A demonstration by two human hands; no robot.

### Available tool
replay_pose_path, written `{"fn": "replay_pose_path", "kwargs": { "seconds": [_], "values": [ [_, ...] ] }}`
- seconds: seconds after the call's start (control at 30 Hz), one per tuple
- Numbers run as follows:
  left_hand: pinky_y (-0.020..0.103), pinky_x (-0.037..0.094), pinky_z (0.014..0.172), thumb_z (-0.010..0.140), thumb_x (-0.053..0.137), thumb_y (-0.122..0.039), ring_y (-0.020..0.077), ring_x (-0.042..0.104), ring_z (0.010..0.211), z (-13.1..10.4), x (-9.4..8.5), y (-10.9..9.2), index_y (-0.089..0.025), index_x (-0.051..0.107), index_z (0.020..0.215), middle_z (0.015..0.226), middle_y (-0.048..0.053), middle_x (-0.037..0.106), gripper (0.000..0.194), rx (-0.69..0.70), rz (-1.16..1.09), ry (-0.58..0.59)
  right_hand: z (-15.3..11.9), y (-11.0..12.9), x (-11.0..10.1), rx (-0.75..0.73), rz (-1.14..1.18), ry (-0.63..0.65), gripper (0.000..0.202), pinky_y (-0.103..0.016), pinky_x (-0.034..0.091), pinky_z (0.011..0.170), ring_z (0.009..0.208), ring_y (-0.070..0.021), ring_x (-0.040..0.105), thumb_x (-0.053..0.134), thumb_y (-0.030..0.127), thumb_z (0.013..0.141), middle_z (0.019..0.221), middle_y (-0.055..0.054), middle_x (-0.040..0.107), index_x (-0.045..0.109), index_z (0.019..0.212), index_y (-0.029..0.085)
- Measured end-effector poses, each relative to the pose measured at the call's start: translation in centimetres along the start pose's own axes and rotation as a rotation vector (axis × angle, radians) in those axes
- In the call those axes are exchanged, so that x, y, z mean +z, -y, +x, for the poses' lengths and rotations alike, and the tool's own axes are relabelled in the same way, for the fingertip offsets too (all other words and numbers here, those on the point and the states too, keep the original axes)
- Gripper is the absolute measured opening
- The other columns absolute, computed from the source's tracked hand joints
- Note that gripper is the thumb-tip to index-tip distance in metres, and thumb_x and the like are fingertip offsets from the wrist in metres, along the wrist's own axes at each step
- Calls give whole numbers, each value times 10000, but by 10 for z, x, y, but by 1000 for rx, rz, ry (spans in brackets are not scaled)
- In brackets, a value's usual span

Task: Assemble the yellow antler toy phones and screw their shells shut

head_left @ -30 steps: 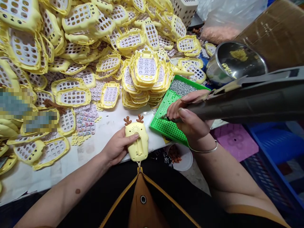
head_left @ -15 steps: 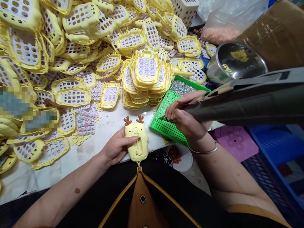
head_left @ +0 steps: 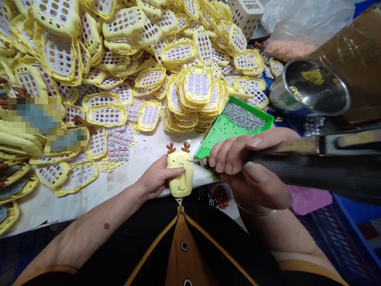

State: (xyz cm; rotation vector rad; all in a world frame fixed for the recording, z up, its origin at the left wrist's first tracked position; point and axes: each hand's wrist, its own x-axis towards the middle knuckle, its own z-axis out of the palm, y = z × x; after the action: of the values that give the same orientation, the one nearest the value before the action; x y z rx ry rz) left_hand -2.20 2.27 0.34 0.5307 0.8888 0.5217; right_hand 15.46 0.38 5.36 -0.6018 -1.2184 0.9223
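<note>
yellow toy (head_left: pixel 181 181) in the clasp of left fingers (head_left: pixel 173 172), dark screwdriver (head_left: pixel 293 176) in right fingers (head_left: pixel 228 158)

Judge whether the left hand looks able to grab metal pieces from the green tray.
Probably not: the left hand grips the yellow toy and would likely need to release it first, though the metal pieces lie uncovered.
</note>
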Motion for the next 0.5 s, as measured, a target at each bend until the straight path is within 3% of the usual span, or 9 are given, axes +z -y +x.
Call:
{"fn": "replay_pose_path", "kwargs": {
  "seconds": [0.23, 0.5],
  "values": [
    [331, 490, 773, 662, 768, -176, 192, 640, 817, 0, -3, 0, -133, 613, 1096, 988, 98, 684, 463, 8, 22, 65, 6, -9, 4, -1, 33, -29, 156, -296, 496, 471, 464, -128, 524, 670, 262, 781, 551, 62, 521, 575, 905, 270],
    [308, 462, 802, 636, 781, -154, 186, 636, 839, 2, -2, 1, -136, 611, 1044, 967, 79, 683, 442, -8, -20, 37, 3, -24, 6, 48, -12, 194, 195, -314, 452, 463, 474, -143, 490, 652, 160, 751, 569, 60, 513, 541, 858, 279]
  ]
}}
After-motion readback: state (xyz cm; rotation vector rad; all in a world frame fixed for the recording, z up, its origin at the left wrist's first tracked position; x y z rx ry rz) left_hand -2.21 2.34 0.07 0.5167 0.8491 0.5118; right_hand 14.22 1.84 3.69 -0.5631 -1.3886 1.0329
